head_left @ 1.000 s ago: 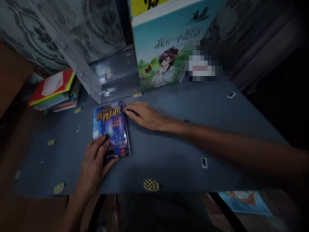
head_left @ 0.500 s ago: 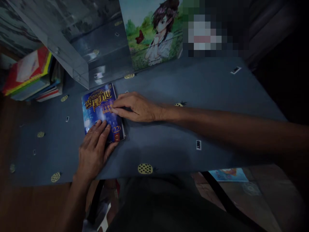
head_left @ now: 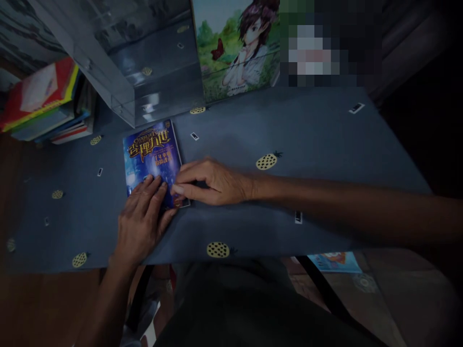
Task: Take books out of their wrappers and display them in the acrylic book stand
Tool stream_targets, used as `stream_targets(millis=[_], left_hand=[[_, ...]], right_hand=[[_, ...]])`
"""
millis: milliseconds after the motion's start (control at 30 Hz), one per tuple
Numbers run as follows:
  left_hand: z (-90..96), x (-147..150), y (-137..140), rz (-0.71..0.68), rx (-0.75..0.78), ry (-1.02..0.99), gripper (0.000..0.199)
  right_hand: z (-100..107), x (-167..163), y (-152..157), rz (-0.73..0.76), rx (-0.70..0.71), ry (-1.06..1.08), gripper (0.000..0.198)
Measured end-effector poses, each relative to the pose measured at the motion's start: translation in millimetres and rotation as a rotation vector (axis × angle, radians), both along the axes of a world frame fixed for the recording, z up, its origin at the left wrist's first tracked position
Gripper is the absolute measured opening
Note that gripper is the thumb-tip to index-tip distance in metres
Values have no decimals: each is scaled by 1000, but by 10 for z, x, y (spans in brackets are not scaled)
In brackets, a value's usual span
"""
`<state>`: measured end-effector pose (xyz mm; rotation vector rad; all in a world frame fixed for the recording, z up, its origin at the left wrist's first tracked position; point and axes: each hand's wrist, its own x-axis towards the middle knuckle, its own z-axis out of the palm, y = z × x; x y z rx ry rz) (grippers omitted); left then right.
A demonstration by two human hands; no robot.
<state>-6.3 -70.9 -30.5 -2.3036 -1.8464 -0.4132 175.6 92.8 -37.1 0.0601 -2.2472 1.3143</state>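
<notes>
A blue paperback book (head_left: 144,161) with gold lettering lies closed on the dark grey tablecloth, its title upside down to me. Across its lower left part rests my left hand (head_left: 139,219), fingers stretched flat on the cover and thumb along the bottom edge. My right hand (head_left: 213,180) comes in from the right, thumb and index finger brought together over the lower right of the cover. Whatever may be between those fingertips is hidden or too small to name.
A stack of books (head_left: 47,103) stands at the far left. Behind the blue book is a clear-sided case (head_left: 119,103) beside a picture panel (head_left: 238,53) of a drawn figure. The patterned tablecloth (head_left: 318,130) reaches the table's front edge. A light-blue packet (head_left: 336,261) lies below on the right.
My right hand has slid down the cover, from beside the title's subtitle toward the lower right corner. My left hand stays pressed on the book. The view has shifted slightly.
</notes>
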Motion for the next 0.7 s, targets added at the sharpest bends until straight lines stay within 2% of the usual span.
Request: stream_targets(millis=[133, 267, 367, 433, 567, 700], left_hand=[[1, 3, -7, -1, -7, -42, 49], [31, -24, -6, 36, -17, -157, 37], [38, -152, 42, 142, -32, -257, 33], [20, -291, 108, 234, -53, -272, 39], [-42, -544, 301, 362, -106, -297, 54], [-47, -605, 478, 393, -109, -352, 56]], right_hand=[[-12, 75, -80, 20, 62, 18, 29], [-9, 80, -102, 1, 73, 15, 29], [3, 42, -88, -40, 116, 13, 20], [3, -3, -70, -103, 191, -34, 16], [-18, -139, -7, -259, 359, -199, 26], [-10, -285, 52, -362, 441, -382, 40]])
